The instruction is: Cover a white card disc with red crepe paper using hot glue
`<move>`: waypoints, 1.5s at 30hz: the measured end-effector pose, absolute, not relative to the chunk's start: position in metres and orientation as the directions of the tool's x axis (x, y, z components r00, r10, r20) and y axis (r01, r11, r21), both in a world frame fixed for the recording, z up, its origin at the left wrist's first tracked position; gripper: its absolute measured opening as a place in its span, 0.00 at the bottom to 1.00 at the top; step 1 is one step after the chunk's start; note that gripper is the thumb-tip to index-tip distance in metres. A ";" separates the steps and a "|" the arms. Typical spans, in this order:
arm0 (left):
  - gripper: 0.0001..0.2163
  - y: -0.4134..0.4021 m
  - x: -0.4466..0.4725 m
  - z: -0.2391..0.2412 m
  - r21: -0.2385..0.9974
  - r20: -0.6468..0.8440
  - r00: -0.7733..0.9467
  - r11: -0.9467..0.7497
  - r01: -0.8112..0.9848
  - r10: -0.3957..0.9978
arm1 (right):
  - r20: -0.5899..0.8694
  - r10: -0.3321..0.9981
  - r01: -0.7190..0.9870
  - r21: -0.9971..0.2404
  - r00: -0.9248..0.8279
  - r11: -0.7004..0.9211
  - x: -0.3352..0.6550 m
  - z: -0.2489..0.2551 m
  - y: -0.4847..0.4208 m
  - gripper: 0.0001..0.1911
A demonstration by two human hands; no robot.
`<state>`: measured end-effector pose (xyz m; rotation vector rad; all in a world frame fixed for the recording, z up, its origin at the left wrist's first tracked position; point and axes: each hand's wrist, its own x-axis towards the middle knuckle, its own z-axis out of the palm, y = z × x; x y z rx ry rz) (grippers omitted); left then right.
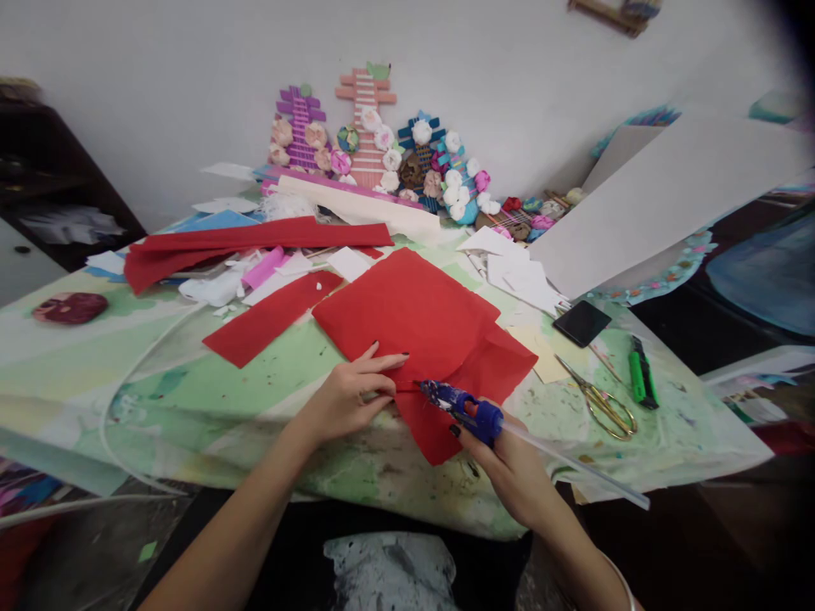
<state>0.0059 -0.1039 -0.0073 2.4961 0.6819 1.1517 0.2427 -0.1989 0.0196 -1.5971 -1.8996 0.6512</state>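
A large sheet of red crepe paper (417, 318) lies on the green-patterned table (191, 382) in front of me. My left hand (353, 390) rests on the sheet's near edge, fingers bent and pressed together, pinning a fold of the paper. My right hand (513, 471) is closed round a blue hot glue gun (468, 410) with a clear glue stick (573, 462) trailing out behind it. The gun's nozzle points left, right at the paper edge by my left fingertips.
A red strip (271, 318) and a long rolled red piece (248, 242) lie to the left. Gold scissors (602, 403), a green cutter (640, 373) and a black phone (581, 322) lie on the right. White scraps (519, 276), a big white sheet (668, 191) and paper-flower crafts (382, 144) stand behind.
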 end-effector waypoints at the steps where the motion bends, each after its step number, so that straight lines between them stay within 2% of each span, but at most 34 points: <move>1: 0.05 -0.104 0.006 -0.007 0.464 0.622 0.563 -0.836 0.293 0.543 | 0.117 0.987 0.714 -0.681 -0.111 0.161 0.246 0.019 -0.200 0.11; 9: 0.06 -0.106 0.008 -0.005 0.496 0.590 0.555 -0.806 0.323 0.586 | 0.324 0.941 0.771 -0.573 -0.097 0.276 0.276 0.023 -0.209 0.07; 11: 0.07 -0.106 0.009 -0.005 0.505 0.583 0.555 -0.800 0.324 0.593 | 0.376 0.926 0.848 -0.496 0.019 0.184 0.288 0.022 -0.209 0.09; 15: 0.06 -0.104 0.009 -0.006 0.523 0.571 0.543 -0.782 0.337 0.616 | 0.486 0.827 0.951 -0.259 0.281 -0.171 0.328 0.016 -0.195 0.16; 18: 0.06 -0.104 0.009 -0.005 0.547 0.552 0.528 -0.759 0.355 0.645 | 0.467 0.816 0.939 -0.130 0.340 -0.317 0.365 0.012 -0.175 0.19; 21: 0.06 -0.104 0.009 -0.004 0.557 0.543 0.526 -0.749 0.358 0.655 | 0.428 0.836 0.936 -0.079 0.344 -0.344 0.398 0.005 -0.156 0.20; 25: 0.07 -0.104 0.009 -0.004 0.555 0.539 0.524 -0.746 0.369 0.660 | 0.415 0.857 0.951 -0.096 0.306 -0.293 0.418 -0.003 -0.144 0.22; 27: 0.07 -0.104 0.009 -0.004 0.551 0.539 0.522 -0.746 0.373 0.660 | 0.452 0.839 0.951 -0.087 0.303 -0.297 0.408 0.001 -0.148 0.23; 29: 0.07 -0.104 0.009 -0.004 0.552 0.541 0.520 -0.746 0.373 0.661 | 0.549 0.802 0.967 -0.057 0.238 -0.248 0.381 0.009 -0.159 0.24; 30: 0.07 -0.104 0.009 -0.004 0.553 0.542 0.520 -0.746 0.370 0.660 | 0.627 0.763 0.986 -0.051 0.155 -0.159 0.363 0.014 -0.165 0.25; 31: 0.07 -0.104 0.009 -0.004 0.554 0.543 0.521 -0.747 0.368 0.659 | 0.674 0.738 0.999 -0.039 0.027 -0.001 0.342 0.017 -0.172 0.26; 33: 0.07 -0.103 0.009 -0.004 0.555 0.541 0.525 -0.748 0.365 0.657 | 0.635 0.717 0.930 0.007 -0.287 0.367 0.301 0.020 -0.184 0.34; 35: 0.07 -0.103 0.009 -0.004 0.553 0.538 0.526 -0.747 0.368 0.658 | 0.576 0.649 0.815 0.052 -0.497 0.577 0.266 0.016 -0.189 0.36; 36: 0.07 -0.103 0.009 -0.004 0.554 0.537 0.525 -0.746 0.369 0.660 | 0.569 0.617 0.777 0.064 -0.544 0.626 0.254 0.012 -0.188 0.32; 39: 0.07 -0.103 0.009 -0.004 0.563 0.530 0.529 -0.742 0.366 0.663 | 0.655 0.503 0.705 0.063 -0.564 0.707 0.236 0.004 -0.173 0.20; 41: 0.07 -0.103 0.009 -0.004 0.568 0.521 0.538 -0.740 0.362 0.663 | 0.707 0.470 0.668 0.005 -0.529 0.744 0.235 0.006 -0.157 0.16; 43: 0.07 -0.102 0.009 -0.002 0.570 0.518 0.539 -0.738 0.361 0.664 | 0.704 0.520 0.648 -0.112 -0.483 0.754 0.236 0.014 -0.139 0.13; 45: 0.07 -0.102 0.009 -0.001 0.571 0.527 0.530 -0.739 0.357 0.664 | 0.627 0.642 0.658 -0.260 -0.442 0.707 0.236 0.024 -0.124 0.10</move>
